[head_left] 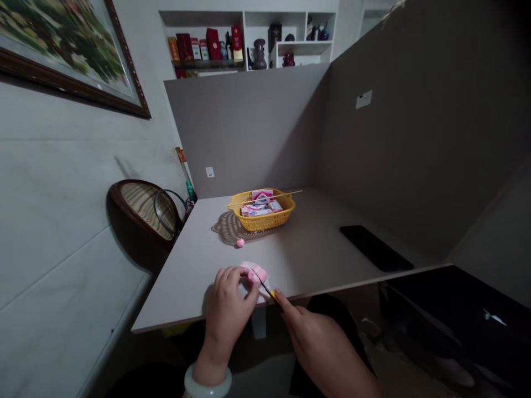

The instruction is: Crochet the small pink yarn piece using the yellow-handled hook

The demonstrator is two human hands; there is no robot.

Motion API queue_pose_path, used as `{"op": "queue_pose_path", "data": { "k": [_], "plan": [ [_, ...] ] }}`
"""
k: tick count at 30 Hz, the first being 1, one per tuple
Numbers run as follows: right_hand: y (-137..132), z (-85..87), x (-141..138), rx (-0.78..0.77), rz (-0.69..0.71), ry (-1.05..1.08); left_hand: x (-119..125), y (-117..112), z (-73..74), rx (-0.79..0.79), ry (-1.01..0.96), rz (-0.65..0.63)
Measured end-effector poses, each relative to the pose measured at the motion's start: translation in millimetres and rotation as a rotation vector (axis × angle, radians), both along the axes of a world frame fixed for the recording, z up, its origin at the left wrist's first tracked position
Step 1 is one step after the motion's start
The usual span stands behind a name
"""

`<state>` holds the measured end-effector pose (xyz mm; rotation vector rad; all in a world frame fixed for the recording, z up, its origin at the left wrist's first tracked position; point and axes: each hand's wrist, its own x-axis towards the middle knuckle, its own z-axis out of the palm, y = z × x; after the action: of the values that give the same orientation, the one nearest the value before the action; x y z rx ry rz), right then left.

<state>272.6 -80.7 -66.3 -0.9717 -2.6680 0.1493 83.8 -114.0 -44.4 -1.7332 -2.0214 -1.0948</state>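
My left hand (pixel 229 304) rests at the near edge of the table (pixel 315 254), its fingers curled round a small pink and white fluffy piece (pixel 255 275). My right hand (pixel 309 334) pinches a thin dark tool with a yellow grip (pixel 265 288), and the tool's tip touches the pink piece. A tiny pink ball (pixel 240 242) lies on the table a little beyond my left hand. A pale bangle (pixel 207 382) circles my left wrist.
A yellow basket (pixel 286 213) holding small packets, with a thin stick laid across its rim, stands mid-table. A black phone (pixel 375 247) lies at the right. Grey partitions wall the back and right. A round wooden chair back (pixel 139 213) stands at the left.
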Motion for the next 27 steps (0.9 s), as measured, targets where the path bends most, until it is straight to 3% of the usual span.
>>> {"op": "queue_pose_path", "data": {
  "k": [5, 12, 19, 27],
  "plan": [
    [4, 7.1, -15, -0.025, 0.011, 0.04, 0, -2, 0.2, 0.013, -0.01, 0.009],
    [8, -12.1, -10, -0.056, 0.053, 0.216, 4, -1, 2.1, -0.032, 0.003, 0.012],
    [7, -15.6, -12, -0.119, 0.068, 0.254, 5, 0, -8.7, -0.024, 0.034, 0.054],
    [4, -25.5, 18, 0.004, 0.044, 0.268, 5, 0, -6.7, -0.003, 0.004, 0.065]
  ]
}}
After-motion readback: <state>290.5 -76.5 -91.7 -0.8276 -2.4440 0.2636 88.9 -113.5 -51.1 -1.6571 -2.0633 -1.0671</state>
